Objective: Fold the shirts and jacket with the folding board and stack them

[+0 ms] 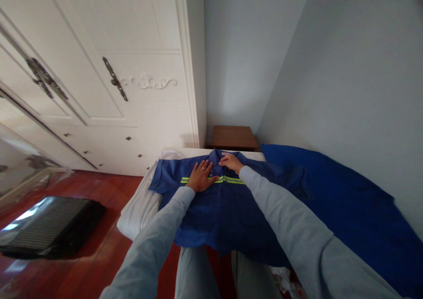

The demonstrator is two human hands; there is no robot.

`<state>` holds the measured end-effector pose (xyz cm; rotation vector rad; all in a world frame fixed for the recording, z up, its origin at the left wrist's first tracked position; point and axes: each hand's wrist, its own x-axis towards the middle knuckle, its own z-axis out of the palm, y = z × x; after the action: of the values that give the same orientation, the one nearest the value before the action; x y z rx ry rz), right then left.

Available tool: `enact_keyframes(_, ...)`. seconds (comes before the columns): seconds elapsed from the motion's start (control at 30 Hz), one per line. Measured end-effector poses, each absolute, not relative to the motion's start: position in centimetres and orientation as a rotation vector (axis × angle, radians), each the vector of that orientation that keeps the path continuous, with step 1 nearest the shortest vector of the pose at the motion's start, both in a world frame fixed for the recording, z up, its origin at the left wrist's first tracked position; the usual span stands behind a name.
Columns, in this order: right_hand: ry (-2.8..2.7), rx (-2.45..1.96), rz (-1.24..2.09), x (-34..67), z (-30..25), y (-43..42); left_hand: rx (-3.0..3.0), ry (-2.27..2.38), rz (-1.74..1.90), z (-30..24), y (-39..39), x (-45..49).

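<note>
A navy short-sleeved work shirt (198,215) with yellow-green reflective stripes lies spread out front side up, its collar at the far end. My left hand (201,177) rests flat on the chest just left of the button line, fingers spread, a ring on one finger. At the collar opening, my right hand (231,162) has its thumb and fingers pinched together on the shirt's front edge. The exact bit of cloth between those fingertips is too small to make out. The shirt's lower hem hangs over the near edge, above my knees.
White cloth (139,213) is bunched at the left of the shirt. A bright blue sheet (350,211) spreads to the right. Behind stands a small brown wooden table (234,136), beside a white wardrobe (158,122). On the red wooden floor lies a dark plastic-covered package (49,228).
</note>
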<state>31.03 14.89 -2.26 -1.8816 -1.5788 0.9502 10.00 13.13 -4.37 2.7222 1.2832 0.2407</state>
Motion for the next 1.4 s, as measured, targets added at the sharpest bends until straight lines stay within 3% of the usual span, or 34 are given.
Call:
enact_keyframes(0.4, -1.599, -1.846, 1.143, 32.6, -0.1, 13.6, 2.676, 1.373, 0.232, -4.5, 13.1, 10.1)
enact_keyframes(0.73, -1.799, -2.08, 0.471, 27.8, -0.1, 11.9, 2.69, 1.456, 0.104, -3.9, 12.7, 10.4)
enact_keyframes(1.0, -2.013, -2.051, 0.282, 27.7, 0.7, 9.7, 2.903, 1.245, 0.203, -1.5, 11.2, 11.2)
enact_keyframes(1.2, -2.409, -1.754, 0.458, 29.1, 0.1, 7.9, 2.898, 1.094, 0.052, -0.2, 11.4, 12.0)
enact_keyframes(1.4, -2.377, -1.477, 0.639, 31.1, -2.3, 8.2, 2.886, 1.195, 0.162, 0.6, 13.1, 12.0)
